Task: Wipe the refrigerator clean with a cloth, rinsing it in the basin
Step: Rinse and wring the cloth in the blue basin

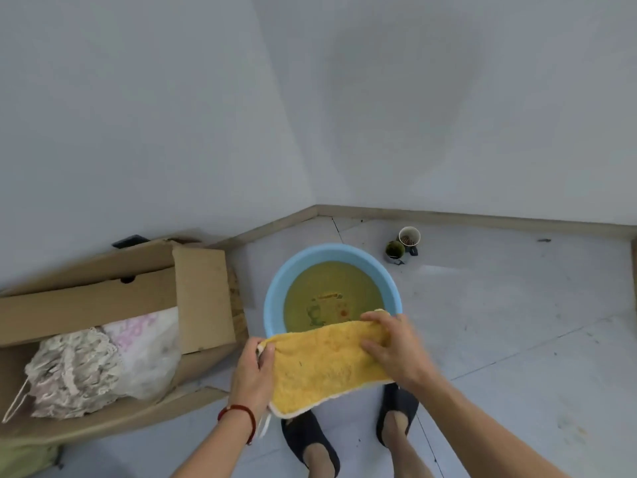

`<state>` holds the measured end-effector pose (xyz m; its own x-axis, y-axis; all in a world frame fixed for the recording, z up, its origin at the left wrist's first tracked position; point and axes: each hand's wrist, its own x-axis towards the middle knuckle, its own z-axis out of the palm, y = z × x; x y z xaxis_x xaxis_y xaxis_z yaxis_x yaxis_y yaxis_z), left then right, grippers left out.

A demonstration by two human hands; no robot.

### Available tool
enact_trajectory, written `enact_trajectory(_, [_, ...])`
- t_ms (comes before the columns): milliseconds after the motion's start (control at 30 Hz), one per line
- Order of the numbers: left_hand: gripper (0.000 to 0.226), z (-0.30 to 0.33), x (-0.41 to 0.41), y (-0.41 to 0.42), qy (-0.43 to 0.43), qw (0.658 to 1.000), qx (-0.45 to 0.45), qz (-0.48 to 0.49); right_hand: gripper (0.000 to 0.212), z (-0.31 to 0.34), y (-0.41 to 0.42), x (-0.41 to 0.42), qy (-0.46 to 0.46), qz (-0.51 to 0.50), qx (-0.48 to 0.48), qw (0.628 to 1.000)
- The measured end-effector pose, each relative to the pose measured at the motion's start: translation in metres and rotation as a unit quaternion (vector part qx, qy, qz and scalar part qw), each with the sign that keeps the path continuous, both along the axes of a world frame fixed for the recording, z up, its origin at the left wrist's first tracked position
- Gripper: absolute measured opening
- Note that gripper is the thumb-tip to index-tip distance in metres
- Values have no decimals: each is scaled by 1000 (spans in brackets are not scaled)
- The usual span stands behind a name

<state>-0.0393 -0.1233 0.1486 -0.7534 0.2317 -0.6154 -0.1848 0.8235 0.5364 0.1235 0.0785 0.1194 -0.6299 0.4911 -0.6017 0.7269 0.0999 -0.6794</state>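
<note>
A yellow cloth [324, 363] with a white edge is stretched between my two hands, held above the floor just in front of the basin. My left hand [251, 374] grips its left edge. My right hand [393, 350] lies over its right end, fingers curled on the fabric. The light blue basin [275, 294] stands on the floor beyond the cloth and holds murky yellowish water. The cloth covers the basin's near rim. No refrigerator is in view.
An open cardboard box [103, 305] with a mop head and a plastic bag lies on the floor at the left. Two small cups [403, 244] stand near the wall behind the basin. My feet in dark slippers [310, 439] are below the cloth. White walls meet in a corner.
</note>
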Motion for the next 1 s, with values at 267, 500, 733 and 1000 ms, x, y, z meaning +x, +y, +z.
enact_trajectory(267, [17, -221, -17, 46, 7, 999, 16, 29, 39, -209, 8, -45, -28, 61, 230, 971])
enact_trajectory(500, [52, -350, 0, 85, -51, 991, -118, 44, 57, -327, -3, -81, -206, 90, 177, 958])
enact_trajectory(733, [26, -381, 7, 111, -105, 979, 9, 173, 40, -349, -42, -108, -17, -189, 8, 982])
enact_trajectory(1000, [23, -362, -9, 85, -58, 995, -76, 3, 23, -369, -3, -105, -55, 198, 275, 939])
